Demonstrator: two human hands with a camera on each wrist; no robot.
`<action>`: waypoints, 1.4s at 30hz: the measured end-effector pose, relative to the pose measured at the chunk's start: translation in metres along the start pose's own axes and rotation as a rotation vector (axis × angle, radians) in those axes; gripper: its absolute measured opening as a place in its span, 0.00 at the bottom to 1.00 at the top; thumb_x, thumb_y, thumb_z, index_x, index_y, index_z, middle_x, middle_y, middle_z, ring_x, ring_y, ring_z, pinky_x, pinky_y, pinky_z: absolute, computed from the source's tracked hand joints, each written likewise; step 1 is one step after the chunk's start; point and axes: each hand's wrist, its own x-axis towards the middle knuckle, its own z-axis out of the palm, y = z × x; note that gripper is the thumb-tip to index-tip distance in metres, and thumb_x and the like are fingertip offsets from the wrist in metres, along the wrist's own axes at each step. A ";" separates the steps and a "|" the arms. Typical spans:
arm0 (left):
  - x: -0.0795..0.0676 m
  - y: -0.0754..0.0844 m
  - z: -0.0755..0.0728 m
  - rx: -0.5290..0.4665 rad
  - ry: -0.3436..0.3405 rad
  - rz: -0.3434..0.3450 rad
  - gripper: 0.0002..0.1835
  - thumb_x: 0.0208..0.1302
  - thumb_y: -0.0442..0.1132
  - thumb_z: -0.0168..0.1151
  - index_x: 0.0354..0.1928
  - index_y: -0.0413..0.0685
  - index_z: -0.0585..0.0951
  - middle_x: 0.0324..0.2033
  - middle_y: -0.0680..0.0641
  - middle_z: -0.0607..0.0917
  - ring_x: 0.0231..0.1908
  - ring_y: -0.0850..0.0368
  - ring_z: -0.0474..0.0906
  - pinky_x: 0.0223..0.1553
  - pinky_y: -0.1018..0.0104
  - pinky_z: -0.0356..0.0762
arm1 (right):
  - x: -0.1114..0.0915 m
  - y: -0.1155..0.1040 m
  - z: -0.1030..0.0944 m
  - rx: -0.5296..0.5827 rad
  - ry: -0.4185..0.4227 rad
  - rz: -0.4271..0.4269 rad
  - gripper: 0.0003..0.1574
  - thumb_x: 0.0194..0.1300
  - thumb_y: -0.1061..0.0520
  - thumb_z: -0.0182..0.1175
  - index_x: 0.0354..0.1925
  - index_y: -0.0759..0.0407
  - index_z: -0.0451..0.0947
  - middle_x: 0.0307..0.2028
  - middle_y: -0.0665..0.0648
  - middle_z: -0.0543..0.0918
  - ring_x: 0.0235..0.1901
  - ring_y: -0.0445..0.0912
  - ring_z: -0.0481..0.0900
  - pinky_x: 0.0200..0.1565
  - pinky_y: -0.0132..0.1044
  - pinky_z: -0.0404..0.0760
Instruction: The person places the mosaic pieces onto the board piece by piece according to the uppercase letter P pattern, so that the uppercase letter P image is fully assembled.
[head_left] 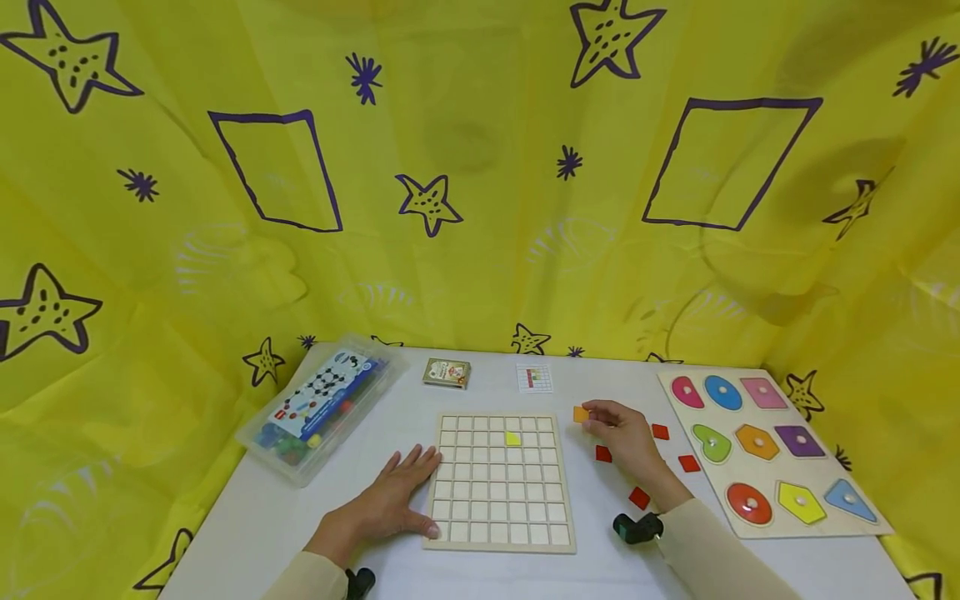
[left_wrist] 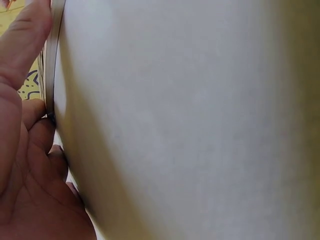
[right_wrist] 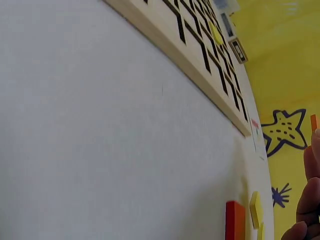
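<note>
Right hand [head_left: 628,439] is pinching an orange tile [head_left: 580,414] between its fingertips, red tiles [head_left: 603,453] lying near those fingers. Left hand [head_left: 392,497] is resting, fingers loosely spread, touching the grid board [head_left: 498,490] beside them.

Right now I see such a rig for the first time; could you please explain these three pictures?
There is no machine here, only a person working bare-handed. The wide picture comes from a head camera looking forward and down; the two closer ones come from wrist cameras. On the white table lie a grid board with one yellow tile, red tiles, a shape puzzle, a clear plastic box, a small box and a printed card. The right hand's grip pinches an orange tile; the left hand touches the board's left edge.
</note>
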 end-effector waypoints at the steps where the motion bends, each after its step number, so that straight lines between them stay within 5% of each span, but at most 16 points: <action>1: 0.000 0.000 0.000 0.003 0.002 0.002 0.63 0.50 0.56 0.82 0.82 0.39 0.58 0.83 0.38 0.56 0.84 0.36 0.43 0.83 0.35 0.32 | 0.000 -0.003 0.004 0.004 -0.002 -0.007 0.20 0.74 0.62 0.65 0.62 0.61 0.83 0.52 0.62 0.84 0.49 0.52 0.77 0.41 0.25 0.85; 14: 0.003 0.002 -0.001 0.006 0.011 0.004 0.63 0.48 0.57 0.82 0.82 0.39 0.59 0.83 0.38 0.57 0.84 0.35 0.43 0.83 0.35 0.32 | 0.007 -0.035 0.062 0.018 -0.036 -0.030 0.16 0.69 0.66 0.68 0.54 0.58 0.87 0.45 0.58 0.86 0.45 0.48 0.78 0.41 0.25 0.79; 23: 0.003 0.000 0.000 0.017 0.010 -0.003 0.63 0.49 0.58 0.82 0.82 0.40 0.59 0.83 0.39 0.57 0.84 0.36 0.44 0.83 0.35 0.32 | 0.009 -0.037 0.097 0.031 -0.084 -0.065 0.12 0.66 0.67 0.70 0.48 0.59 0.88 0.39 0.54 0.85 0.39 0.45 0.77 0.38 0.28 0.79; 42: 0.001 0.002 0.002 0.001 0.012 -0.008 0.63 0.48 0.57 0.82 0.82 0.39 0.60 0.82 0.38 0.58 0.83 0.35 0.44 0.83 0.34 0.33 | 0.002 -0.030 0.124 -0.160 -0.065 -0.160 0.11 0.62 0.65 0.74 0.44 0.57 0.89 0.32 0.49 0.84 0.34 0.41 0.75 0.39 0.33 0.76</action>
